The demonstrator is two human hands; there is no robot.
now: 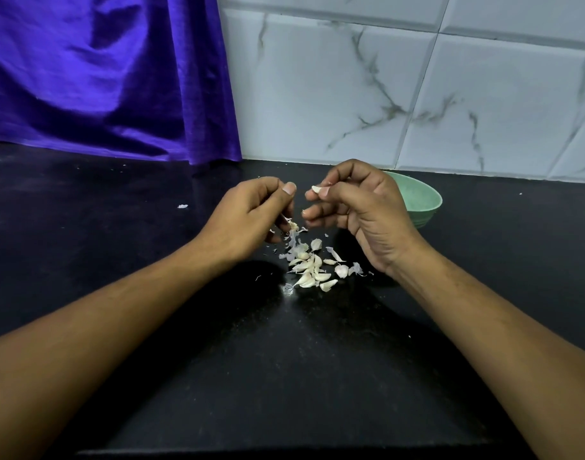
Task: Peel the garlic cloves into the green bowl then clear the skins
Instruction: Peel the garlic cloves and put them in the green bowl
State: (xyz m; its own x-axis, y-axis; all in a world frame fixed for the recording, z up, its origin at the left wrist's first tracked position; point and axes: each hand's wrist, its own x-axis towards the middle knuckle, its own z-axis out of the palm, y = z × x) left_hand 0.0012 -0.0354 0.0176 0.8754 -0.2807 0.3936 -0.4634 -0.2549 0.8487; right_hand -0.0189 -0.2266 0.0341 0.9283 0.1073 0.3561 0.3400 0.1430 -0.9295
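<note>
Counter (pixel 284 376) holds loose garlic (pixel 309 270); right hand (pixel 361 210) pinches a clove (pixel 316 189), best released over the far-right green bowl (pixel 424 197); left hand (pixel 251 214) clutches skins (pixel 292 226).

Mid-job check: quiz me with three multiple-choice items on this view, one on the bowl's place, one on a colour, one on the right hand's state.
1. Where is the green bowl?
A) behind the right hand, by the tiled wall
B) between the two forearms
C) on a shelf

2. The counter is:
A) white
B) black
C) brown

3. The right hand:
A) lies flat, empty
B) grips the bowl
C) pinches a garlic clove

Key: 1 A, it shows past the knuckles; 2 B, the pale skins stand out on it; 3 C, the clove sits between thumb and fingertip.
</note>
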